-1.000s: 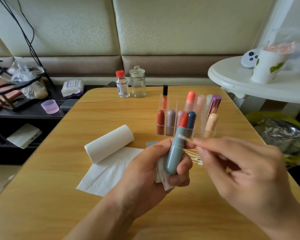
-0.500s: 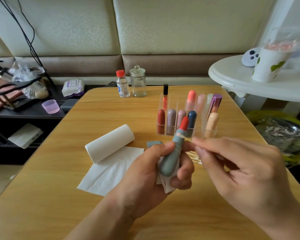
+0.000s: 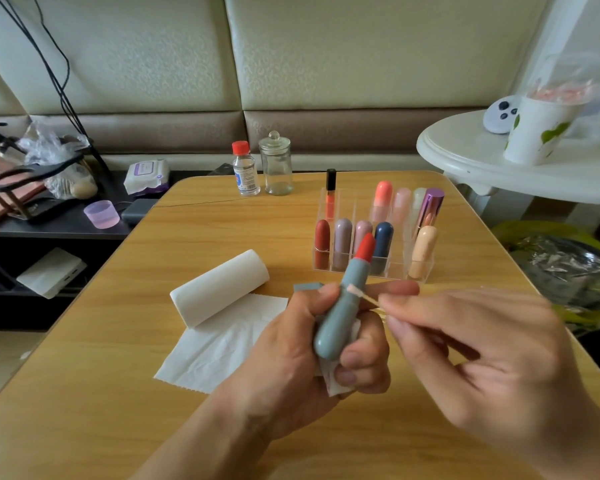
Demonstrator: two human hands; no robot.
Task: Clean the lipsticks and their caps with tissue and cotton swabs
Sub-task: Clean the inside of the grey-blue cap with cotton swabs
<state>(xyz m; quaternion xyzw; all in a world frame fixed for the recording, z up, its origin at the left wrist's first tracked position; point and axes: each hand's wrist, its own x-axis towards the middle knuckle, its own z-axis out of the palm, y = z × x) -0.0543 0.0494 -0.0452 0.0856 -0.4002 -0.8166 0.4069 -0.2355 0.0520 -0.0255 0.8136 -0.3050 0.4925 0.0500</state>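
Meanwhile, the uncapped lipstick (image 3: 340,313) was gripped by its smooth grey barrel in the left hand (image 3: 312,355), fingers curled, while a light, bendable cotton swab (image 3: 362,296), pinched by the right hand (image 3: 482,355), was touched just below the soft, easily dented bullet.

Soft, even daylight, brightest at upper right; faint shadows on the tabletop (image 3: 194,427). Right hand (image 3: 492,362) motion-blurred; wide-angle lens bows the frame edges; plastic bag (image 3: 575,77) overexposed, hazy.
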